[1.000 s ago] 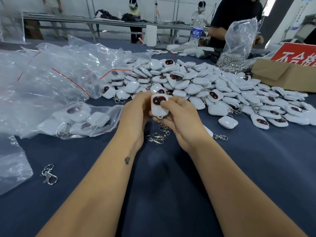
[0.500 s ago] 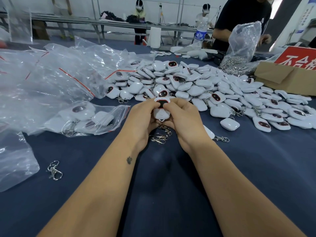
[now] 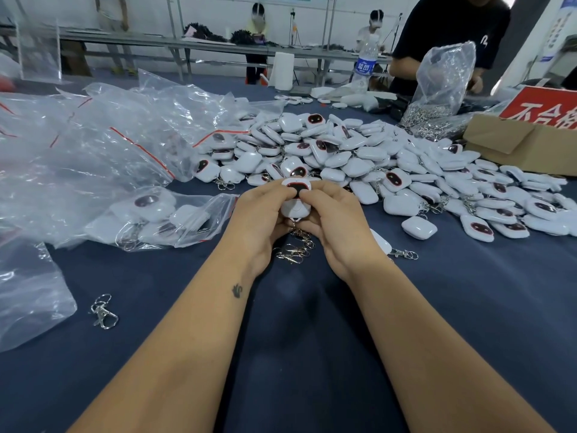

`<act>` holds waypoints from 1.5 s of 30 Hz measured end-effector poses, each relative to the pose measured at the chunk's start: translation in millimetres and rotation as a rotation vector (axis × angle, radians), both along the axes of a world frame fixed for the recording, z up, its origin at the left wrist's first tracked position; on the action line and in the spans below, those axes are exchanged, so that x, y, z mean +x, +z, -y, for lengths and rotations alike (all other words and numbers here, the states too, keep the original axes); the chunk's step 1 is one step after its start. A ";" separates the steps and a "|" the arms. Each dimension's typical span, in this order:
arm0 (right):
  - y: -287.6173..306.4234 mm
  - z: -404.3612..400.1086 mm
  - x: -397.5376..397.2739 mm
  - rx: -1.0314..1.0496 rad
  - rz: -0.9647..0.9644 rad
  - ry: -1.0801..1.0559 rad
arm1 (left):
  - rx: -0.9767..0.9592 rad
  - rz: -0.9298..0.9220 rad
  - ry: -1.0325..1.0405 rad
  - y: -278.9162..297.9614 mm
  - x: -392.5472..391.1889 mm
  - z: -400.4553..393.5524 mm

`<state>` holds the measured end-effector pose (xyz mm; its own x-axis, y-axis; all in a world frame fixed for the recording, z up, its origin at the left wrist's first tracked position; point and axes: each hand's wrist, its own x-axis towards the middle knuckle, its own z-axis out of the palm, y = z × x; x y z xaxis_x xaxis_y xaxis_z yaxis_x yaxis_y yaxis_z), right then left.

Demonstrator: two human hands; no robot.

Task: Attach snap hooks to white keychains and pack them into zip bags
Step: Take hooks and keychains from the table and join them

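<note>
I pinch one small white rounded plastic keychain with a dark red-rimmed oval face [image 3: 296, 200] between both my hands, left hand [image 3: 260, 220] and right hand [image 3: 332, 223] equally close, its long axis pointing away from me and its loop end down toward the loose metal snap hooks [image 3: 293, 250] just beneath. The dark blue cloth-covered desk [image 3: 296, 354] spreads bare toward me. The heap of white keychains [image 3: 374, 157] lies just beyond, the clear red-striped zip bag holding finished ones [image 3: 162, 218] to my left.

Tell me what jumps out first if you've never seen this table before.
The big heap of white keychains spilling across the middle of the blue table. In front of it, the left hand and right hand grip one white keychain together. Crumpled clear zip bags pile up at the left.
</note>
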<state>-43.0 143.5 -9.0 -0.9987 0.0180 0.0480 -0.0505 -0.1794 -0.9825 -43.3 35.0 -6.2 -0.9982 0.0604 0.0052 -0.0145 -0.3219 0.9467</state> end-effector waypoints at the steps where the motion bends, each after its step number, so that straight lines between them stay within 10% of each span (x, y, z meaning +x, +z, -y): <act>1: -0.3 0.1 -0.1 0.008 -0.006 0.002 | -0.010 -0.004 0.006 -0.3 -0.2 -0.3; 28: -1.5 -0.1 -0.5 0.022 -0.053 -0.025 | 0.019 0.030 0.046 5.6 0.7 -5.5; 36: 2.3 1.4 -1.0 -0.119 0.001 -0.025 | -1.098 -0.393 0.610 16.5 16.0 10.2; 41: 1.3 5.7 2.0 -0.026 0.005 -0.063 | -1.560 -0.163 0.669 23.9 16.7 37.5; 45: 2.2 8.7 5.5 0.047 -0.081 -0.086 | -1.534 0.068 0.484 27.8 18.9 44.4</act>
<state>-37.6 134.8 -6.8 -0.9864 0.0990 0.1309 -0.1429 -0.1250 -0.9818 -24.4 -9.5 21.6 -0.9200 -0.3388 0.1970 -0.2516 0.8960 0.3658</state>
